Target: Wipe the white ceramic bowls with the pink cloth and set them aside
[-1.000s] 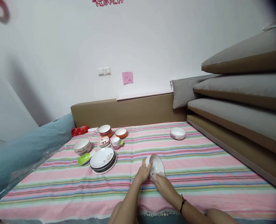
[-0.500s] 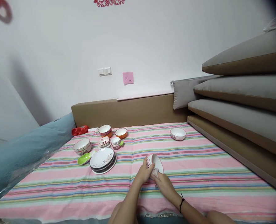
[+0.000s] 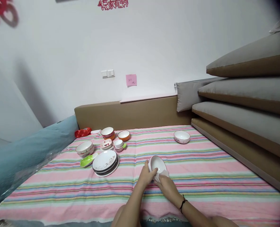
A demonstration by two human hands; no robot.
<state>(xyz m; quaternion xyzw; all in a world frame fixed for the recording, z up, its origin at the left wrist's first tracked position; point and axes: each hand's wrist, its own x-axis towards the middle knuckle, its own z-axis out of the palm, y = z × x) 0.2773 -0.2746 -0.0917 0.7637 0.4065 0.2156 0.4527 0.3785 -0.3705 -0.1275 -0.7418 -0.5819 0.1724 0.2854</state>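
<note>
Left hand (image 3: 146, 176) grips the rim of a white bowl (image 3: 157, 163), tilted, mouth toward the camera. Right hand (image 3: 166, 186) is closed on a pale cloth (image 3: 164, 173) pressed against the bowl's lower edge. Stacked plates (image 3: 105, 162) lie left of the hands on the striped bedspread (image 3: 201, 176); another bowl (image 3: 182, 136) sits well beyond, to the right.

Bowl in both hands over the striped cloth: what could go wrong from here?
1. The left hand pinches the white bowl by its rim only, tilted; it could slip onto the striped cloth.
2. The right hand presses a small cloth on the bowl's lower edge; a harder push might twist it out of that pinch.
3. The stack of plates lies close on the left; a swinging elbow could knock it.
</note>
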